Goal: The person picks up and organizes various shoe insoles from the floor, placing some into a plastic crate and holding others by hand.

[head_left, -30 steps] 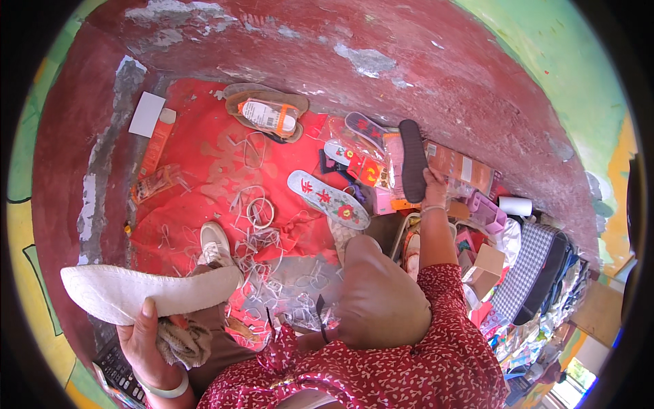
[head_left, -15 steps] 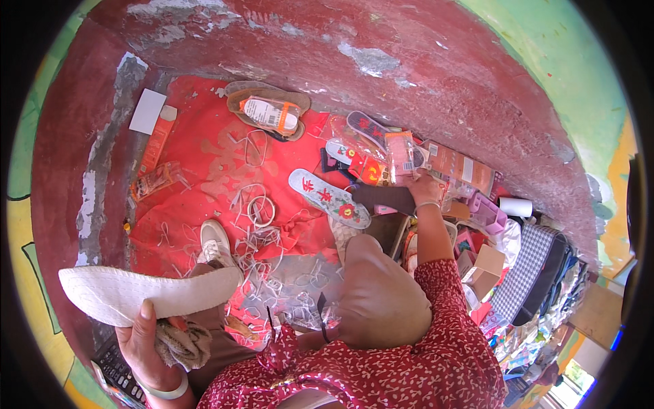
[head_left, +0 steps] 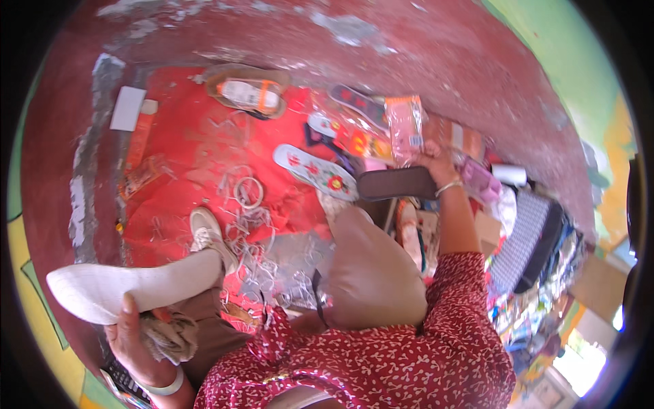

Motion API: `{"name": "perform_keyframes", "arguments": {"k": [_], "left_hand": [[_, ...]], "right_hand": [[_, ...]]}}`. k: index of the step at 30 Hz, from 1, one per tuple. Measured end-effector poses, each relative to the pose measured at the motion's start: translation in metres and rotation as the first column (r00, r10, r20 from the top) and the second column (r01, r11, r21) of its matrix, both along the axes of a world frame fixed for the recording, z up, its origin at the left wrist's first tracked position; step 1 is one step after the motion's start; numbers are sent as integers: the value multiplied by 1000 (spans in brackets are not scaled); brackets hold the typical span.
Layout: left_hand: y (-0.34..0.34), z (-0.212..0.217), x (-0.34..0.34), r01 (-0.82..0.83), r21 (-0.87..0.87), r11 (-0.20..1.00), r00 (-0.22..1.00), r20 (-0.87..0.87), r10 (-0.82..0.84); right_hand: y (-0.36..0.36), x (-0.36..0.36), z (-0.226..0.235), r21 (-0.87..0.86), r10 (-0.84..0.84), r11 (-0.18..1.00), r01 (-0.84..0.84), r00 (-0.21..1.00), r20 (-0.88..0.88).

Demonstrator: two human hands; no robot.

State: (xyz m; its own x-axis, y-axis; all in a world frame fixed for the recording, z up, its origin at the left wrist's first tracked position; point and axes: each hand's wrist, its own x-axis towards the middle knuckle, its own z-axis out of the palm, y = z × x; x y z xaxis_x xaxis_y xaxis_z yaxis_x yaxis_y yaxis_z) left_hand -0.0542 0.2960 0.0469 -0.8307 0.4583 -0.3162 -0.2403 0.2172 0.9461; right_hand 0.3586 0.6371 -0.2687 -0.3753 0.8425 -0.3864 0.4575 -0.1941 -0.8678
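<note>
A long off-white insole [head_left: 136, 286] is in my left hand [head_left: 129, 337], at the lower left. My thumb presses its near face. A bunched grey-brown cloth [head_left: 172, 337] sits against that hand's fingers; whether they hold it too is unclear. At the right, my right hand [head_left: 436, 165] grips the lower edge of a flat pink plastic-wrapped packet [head_left: 405, 126], fingers closed. A dark brown insole [head_left: 396, 184] lies just below that hand, its right end by my wrist. Left of it is a grey insole with red embroidery and flowers [head_left: 315, 172].
A red cloth [head_left: 191, 157] covers the floor, with tangled white strips [head_left: 255, 225] on it. A packaged insole set [head_left: 248, 94] lies at the back. Pink plastic baskets [head_left: 480, 178], a white roll [head_left: 509, 174] and a checkered bag [head_left: 523, 235] line the right. A maroon wall stands behind.
The view has shifted somewhat. My right hand has moved rightward with the pink packet, and the dark brown insole has moved right along with it. My left hand keeps hold of the off-white insole.
</note>
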Motion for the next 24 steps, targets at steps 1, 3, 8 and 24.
{"name": "perform_keyframes", "arguments": {"k": [1,3,8,24], "left_hand": [[3,6,6,-62,-53,997,997,-39,60],[-9,5,1,23,30,999,1000,-4,-23],[-13,0,6,-28,-58,998,995,-102,22],[6,13,17,-14,95,995,999,30,11]], "right_hand": [[-4,4,38,-42,4,999,-5,1000,-26],[-8,34,83,-69,-49,996,48,999,-22],[-82,114,138,-270,-309,912,307,950,37],[-82,41,94,-315,-422,856,410,906,33]]}}
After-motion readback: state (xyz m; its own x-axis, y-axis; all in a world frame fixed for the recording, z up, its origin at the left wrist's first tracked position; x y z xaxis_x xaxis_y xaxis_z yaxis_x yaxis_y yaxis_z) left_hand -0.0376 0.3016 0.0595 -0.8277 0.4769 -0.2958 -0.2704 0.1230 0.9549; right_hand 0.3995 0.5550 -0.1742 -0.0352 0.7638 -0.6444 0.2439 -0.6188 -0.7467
